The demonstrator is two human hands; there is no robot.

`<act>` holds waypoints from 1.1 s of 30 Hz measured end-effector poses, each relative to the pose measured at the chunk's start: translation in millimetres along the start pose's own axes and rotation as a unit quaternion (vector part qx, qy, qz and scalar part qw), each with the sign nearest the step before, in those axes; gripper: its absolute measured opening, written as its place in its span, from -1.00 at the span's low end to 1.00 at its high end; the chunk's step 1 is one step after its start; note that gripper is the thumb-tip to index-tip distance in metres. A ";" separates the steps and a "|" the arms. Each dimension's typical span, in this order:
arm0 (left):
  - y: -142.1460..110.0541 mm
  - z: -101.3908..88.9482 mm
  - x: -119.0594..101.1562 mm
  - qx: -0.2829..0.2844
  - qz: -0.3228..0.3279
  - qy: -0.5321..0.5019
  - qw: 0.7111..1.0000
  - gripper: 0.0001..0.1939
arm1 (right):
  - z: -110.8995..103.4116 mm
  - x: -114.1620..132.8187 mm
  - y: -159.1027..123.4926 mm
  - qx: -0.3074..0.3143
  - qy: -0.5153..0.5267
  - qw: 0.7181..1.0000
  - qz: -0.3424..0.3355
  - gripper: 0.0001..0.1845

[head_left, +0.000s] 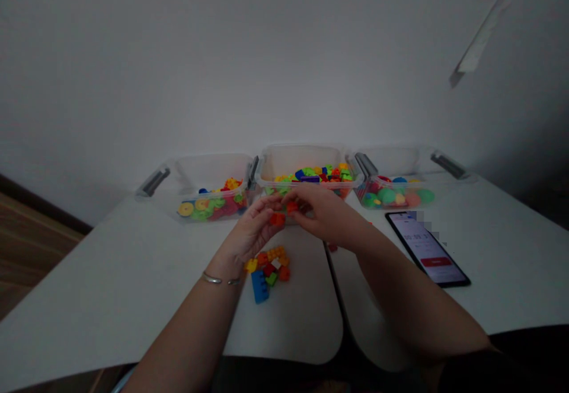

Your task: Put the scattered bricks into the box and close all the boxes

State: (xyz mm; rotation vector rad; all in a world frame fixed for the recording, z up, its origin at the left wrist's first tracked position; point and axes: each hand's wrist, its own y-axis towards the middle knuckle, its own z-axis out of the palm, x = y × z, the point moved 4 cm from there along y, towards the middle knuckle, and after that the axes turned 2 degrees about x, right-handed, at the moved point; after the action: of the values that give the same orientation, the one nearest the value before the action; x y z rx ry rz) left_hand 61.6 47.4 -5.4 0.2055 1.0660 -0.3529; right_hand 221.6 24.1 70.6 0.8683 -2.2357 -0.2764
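Note:
My left hand (258,222) is closed on an orange-red toy brick (278,220), just in front of the middle bin. Close beside it, my right hand (311,206) pinches a second orange-red brick (292,207) between its fingertips. Whether the two bricks touch is too small to tell. Below the hands, a small group of bricks lies on the table: a long blue brick (259,287), a green one (271,280), and several yellow, orange, red and white ones. A red piece (332,247) sits under my right forearm, partly hidden.
Clear plastic bins stand along the wall: the middle bin (306,151) with mixed bricks, the left bin (213,162) and the right bin (386,159) with colourful toy parts. A phone (427,248) lies at right. A dark gap (336,286) divides the white tabletops.

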 end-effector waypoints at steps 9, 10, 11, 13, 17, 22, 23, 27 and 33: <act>0.2 -1.7 -3.7 -0.067 -0.027 -0.066 0.995 -0.85 | -68.6 -45.4 -11.6 -0.152 -0.177 0.966 0.113 -0.70; 0.7 -2.3 -3.0 -0.076 -0.031 -0.070 0.994 -0.85 | -70.6 -50.4 -11.9 -0.149 -0.189 0.962 0.130 -0.68; 1.2 -2.9 -2.2 -0.086 -0.035 -0.072 0.993 -0.86 | -71.1 -54.6 -11.7 -0.140 -0.201 0.959 0.143 -0.66; 2.2 -4.0 -0.7 -0.099 -0.045 -0.075 0.991 -0.86 | -68.1 -60.1 -9.5 -0.107 -0.221 0.956 0.162 -0.64; 3.6 -7.0 1.7 -0.115 -0.057 -0.084 0.988 -0.90 | -56.1 -61.9 -3.6 -0.046 -0.266 0.944 0.189 -0.60; 4.0 -8.2 2.9 -0.113 -0.068 -0.092 0.987 -0.89 | -46.9 -55.5 0.3 0.004 -0.340 0.917 0.209 -0.57; 3.8 -7.7 2.9 -0.115 -0.070 -0.097 0.986 -0.88 | -46.3 -54.6 0.3 0.015 -0.348 0.914 0.208 -0.56; 2.5 -5.7 2.1 -0.134 -0.072 -0.109 0.982 -0.86 | -47.4 -50.5 -0.6 0.017 -0.328 0.929 0.171 -0.59; 2.1 -7.2 2.1 -0.121 -0.061 -0.087 0.987 -0.92 | -50.6 -47.7 -3.5 -0.019 -0.308 0.936 0.171 -0.66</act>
State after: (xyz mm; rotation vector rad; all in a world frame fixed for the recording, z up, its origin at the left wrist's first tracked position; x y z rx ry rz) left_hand 57.4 51.3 -10.7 -0.1062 0.9419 -0.3420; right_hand 282.9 55.6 79.8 0.3759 -2.8967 -0.4724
